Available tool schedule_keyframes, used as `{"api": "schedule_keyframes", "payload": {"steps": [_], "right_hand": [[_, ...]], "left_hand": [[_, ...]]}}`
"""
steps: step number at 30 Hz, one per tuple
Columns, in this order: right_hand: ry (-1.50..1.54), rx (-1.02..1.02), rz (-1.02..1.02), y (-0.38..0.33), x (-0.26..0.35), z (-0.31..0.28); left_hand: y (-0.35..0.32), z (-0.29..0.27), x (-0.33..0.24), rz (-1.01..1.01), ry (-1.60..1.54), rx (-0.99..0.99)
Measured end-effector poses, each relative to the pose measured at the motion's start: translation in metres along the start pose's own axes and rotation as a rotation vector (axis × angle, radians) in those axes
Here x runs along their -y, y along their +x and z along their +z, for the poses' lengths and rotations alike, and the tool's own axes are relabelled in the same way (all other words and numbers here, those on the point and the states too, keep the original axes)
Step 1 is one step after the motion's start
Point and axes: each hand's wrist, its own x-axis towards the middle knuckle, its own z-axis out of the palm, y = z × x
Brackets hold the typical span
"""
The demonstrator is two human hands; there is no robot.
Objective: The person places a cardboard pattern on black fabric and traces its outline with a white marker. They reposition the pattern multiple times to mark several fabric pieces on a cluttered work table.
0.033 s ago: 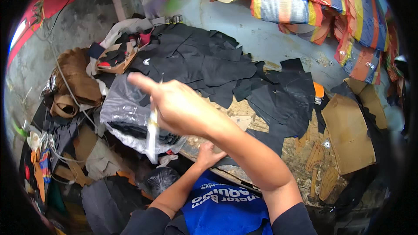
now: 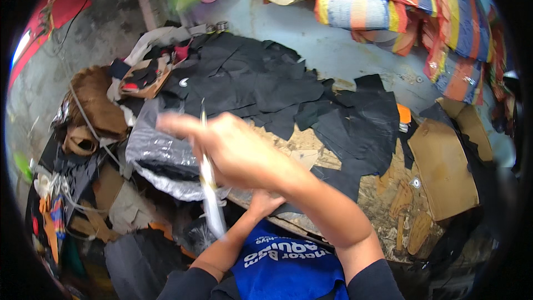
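My right hand is raised over the near left of the worktable, its index finger stretched to the left. It is closed on a slim, pen-like tool, thin and dark at the top, pale silver lower down, blurred by motion. My left hand lies low at the table's near edge, on the edge of a black sheet piece. Its visible fingers look stretched out; my right forearm covers part of them. Many black cut pieces overlap across the table's back and right. A small tan piece lies beside my right forearm.
A grey plastic bag with black material sits left of my right hand. Brown rolled material and an open scrap box lie farther left. On the right are wooden-looking templates and a cardboard box. Striped bags hang behind.
My right hand has dropped slightly and shifted right. The lower end of the pen-like tool has swung down and to the right. My left hand stays at the table edge.
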Motion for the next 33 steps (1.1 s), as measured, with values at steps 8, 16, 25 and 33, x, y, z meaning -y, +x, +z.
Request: {"api": "schedule_keyframes", "payload": {"steps": [8,16,25,33], "right_hand": [[0.168,-0.515,-0.574,-0.122,0.093,-0.024],[-0.245,-0.731,0.088,-0.21,0.051,-0.021],[0.549,-1.031,0.939,-0.294,-0.046,0.058],[0.046,-1.377,0.834,-0.401,-0.009,-0.042]], "left_hand": [[0.003,-0.001,-0.004,-0.096,-0.206,0.083],[0.005,-0.01,-0.025,-0.356,-0.418,0.111],[-0.021,0.011,-0.071,0.023,-0.287,0.637],[0.013,-0.021,-0.002,-0.065,-0.087,0.105]]}}
